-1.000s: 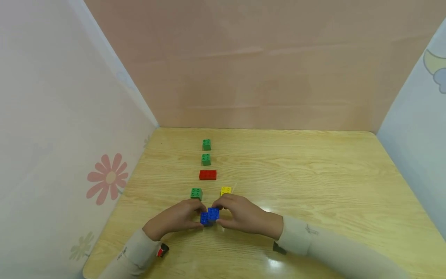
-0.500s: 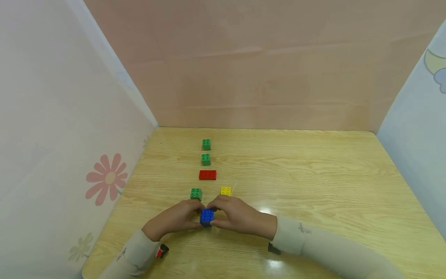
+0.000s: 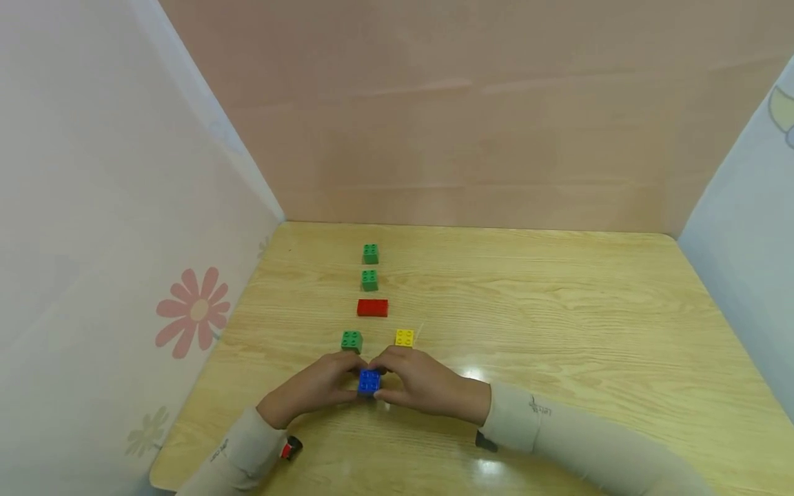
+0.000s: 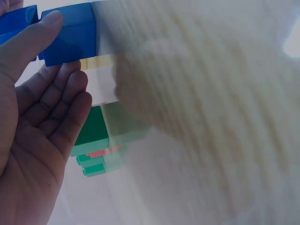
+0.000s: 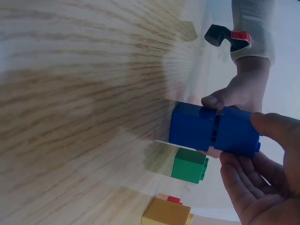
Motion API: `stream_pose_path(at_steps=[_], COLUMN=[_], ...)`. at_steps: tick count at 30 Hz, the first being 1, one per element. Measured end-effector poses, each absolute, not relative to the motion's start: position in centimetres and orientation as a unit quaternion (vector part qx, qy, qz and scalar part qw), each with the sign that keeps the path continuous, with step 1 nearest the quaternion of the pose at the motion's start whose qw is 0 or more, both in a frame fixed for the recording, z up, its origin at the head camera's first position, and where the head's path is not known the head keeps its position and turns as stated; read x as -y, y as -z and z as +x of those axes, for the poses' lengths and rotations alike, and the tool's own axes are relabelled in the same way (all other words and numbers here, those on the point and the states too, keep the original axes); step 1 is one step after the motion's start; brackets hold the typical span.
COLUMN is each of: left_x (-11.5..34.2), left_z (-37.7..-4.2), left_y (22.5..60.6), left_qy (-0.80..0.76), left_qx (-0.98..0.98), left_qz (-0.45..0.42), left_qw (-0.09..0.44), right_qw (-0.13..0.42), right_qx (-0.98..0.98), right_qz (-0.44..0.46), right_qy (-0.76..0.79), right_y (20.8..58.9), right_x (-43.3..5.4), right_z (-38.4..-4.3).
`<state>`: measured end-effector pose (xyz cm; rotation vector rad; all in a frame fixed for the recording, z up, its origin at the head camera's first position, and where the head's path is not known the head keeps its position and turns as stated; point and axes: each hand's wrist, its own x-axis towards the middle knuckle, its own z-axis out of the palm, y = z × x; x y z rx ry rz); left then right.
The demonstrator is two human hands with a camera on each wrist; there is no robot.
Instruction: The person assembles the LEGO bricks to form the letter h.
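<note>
In the head view, the left hand point(image 3: 316, 387) and the right hand point(image 3: 424, 387) meet at the near left part of the wooden table point(image 3: 558, 310), gripping an upper blue brick point(image 3: 369, 381) between them; the near green brick point(image 3: 351, 341) lies just beyond the left fingers, and the yellow brick point(image 3: 404, 337) just beyond the right hand, which covers its near side; farther off stand a red brick point(image 3: 373, 308), a middle green brick point(image 3: 369, 279) and a far green brick point(image 3: 371, 253); a dark piece point(image 3: 486, 441) shows by the right cuff, mostly hidden. In the left wrist view, the left thumb and fingers pinch a lower blue brick point(image 4: 70, 40); the upper one is cut off by the frame; the near green brick partly hides the red and green behind it, and the table surface is blurred. In the right wrist view, the right thumb and fingers pinch the upper blue brick, which sits over the lower with a narrow gap between; the yellow brick is cut off below, only a bit of red peeking past it; most of the left fingers are hidden behind the blue bricks.
</note>
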<state>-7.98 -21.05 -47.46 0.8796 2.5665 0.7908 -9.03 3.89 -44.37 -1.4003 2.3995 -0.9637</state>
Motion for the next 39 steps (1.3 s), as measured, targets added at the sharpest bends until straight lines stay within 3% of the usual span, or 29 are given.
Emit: stream_pose_path(at_steps=[10,39], left_x=[21.1,21.2], left_z=[-7.9,-7.9], left_y=[48.3,48.4], left_qy=[-0.308,-0.319], left_qx=[-0.894,-0.891], left_qz=[0.288,0.271], left_qw=[0.153,0.178], right_qw=[0.085,0.106], right_qx=[-0.810,-0.820], right_qz=[-0.479,-0.470], right_qy=[0.327,0.310], right_y=[44.8,44.5], right_x=[-4.0,-3.8], right_z=[-9.3,-9.5])
